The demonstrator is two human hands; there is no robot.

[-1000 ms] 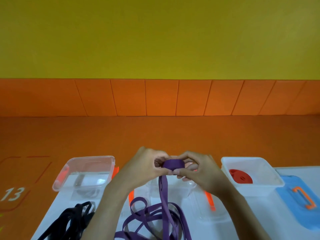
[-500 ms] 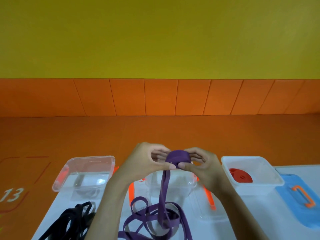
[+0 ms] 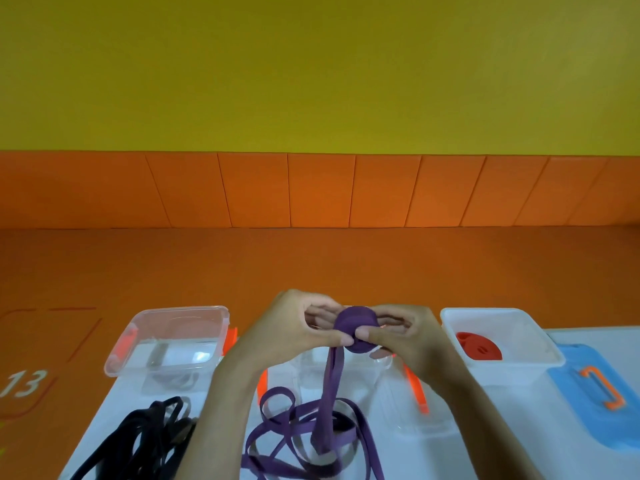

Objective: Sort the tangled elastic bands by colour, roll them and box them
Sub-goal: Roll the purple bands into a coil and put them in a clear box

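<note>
Change: the roll of flat purple elastic band (image 3: 355, 329) is growing and tipping its face up | left hand (image 3: 294, 327) and right hand (image 3: 405, 336) are both pinching it between thumbs and fingers | its loose tail (image 3: 331, 375) is hanging below the thumbs: rolling is continuing.

- Purple roll (image 3: 355, 327): tight disc, 6 o'clock, tail hanging to loose loops (image 3: 301, 431).
- Black bands (image 3: 145, 434): tangled, 7 o'clock.
- Red roll (image 3: 479, 348): coiled inside white box (image 3: 512, 374), 4 o'clock.
</note>
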